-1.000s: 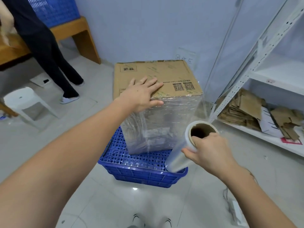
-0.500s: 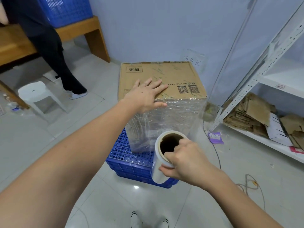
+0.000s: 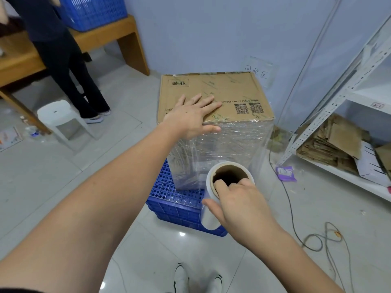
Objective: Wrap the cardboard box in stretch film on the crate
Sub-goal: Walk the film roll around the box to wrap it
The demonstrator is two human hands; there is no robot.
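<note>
Cardboard box (image 3: 213, 94) upright on blue crate (image 3: 177, 199), sides film-wrapped. Left hand (image 3: 191, 119) flat, fingers spread, on box top. Right hand (image 3: 239, 206) gripping stretch film roll (image 3: 211, 199), axis near vertical, before box. Tiled floor (image 3: 63, 176); shelving (image 3: 349, 92) right of box.

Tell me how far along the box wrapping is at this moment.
Done: the cardboard box stands on the blue crate, its near sides already under wrinkled stretch film. In hand: the left hand presses flat on the box top; the right hand grips the film roll. Left: the top is bare cardboard; far sides are hidden.
</note>
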